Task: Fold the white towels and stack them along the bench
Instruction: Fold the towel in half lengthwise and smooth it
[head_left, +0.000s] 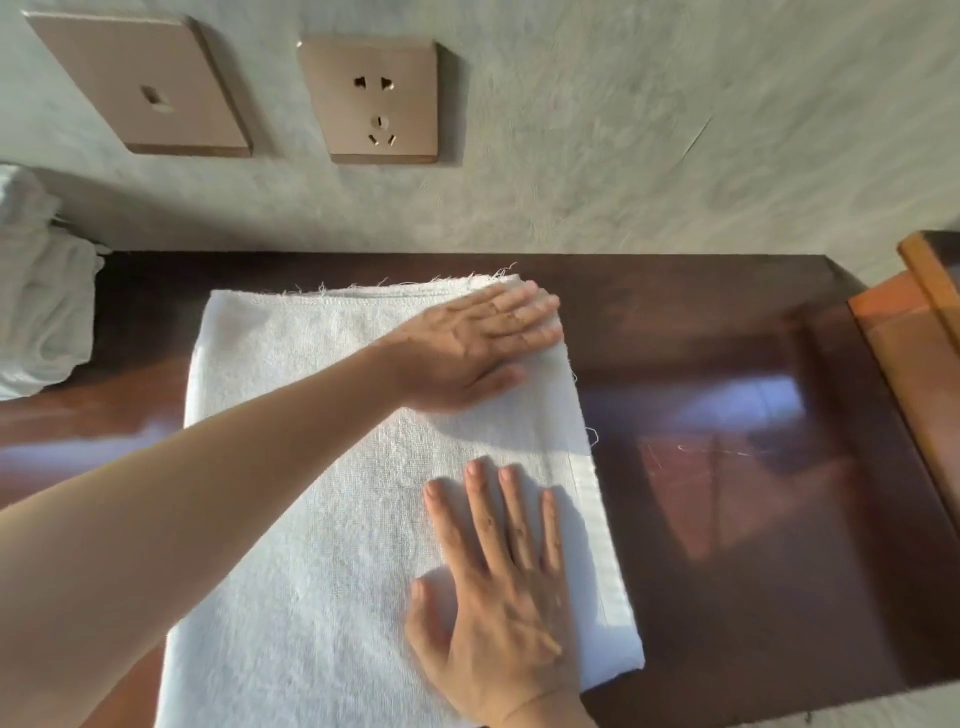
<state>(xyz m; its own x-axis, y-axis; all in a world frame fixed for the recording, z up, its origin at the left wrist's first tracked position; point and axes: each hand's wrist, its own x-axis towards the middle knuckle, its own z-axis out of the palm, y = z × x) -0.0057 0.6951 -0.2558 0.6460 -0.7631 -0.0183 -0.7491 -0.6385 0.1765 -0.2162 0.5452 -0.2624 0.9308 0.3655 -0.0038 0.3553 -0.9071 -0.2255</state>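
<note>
Towel (322, 467): folded, lying flat on the dark bench (727, 415).
Left hand (467, 348): fingers straight, pressing the far right corner.
Right hand (498, 587): flat, fingers spread, pressing the near edge.
Risk: uneven smoothing could shift the layers and skew the fold.

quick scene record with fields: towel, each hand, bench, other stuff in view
towel: white towel, folded, flat on bench
left hand: fingers straight, pressing towel's far right corner
right hand: flat, pressing towel's near right part
bench: dark glossy wood against wall
other: crumpled white cloth at far left; wall socket; switch plate
</note>
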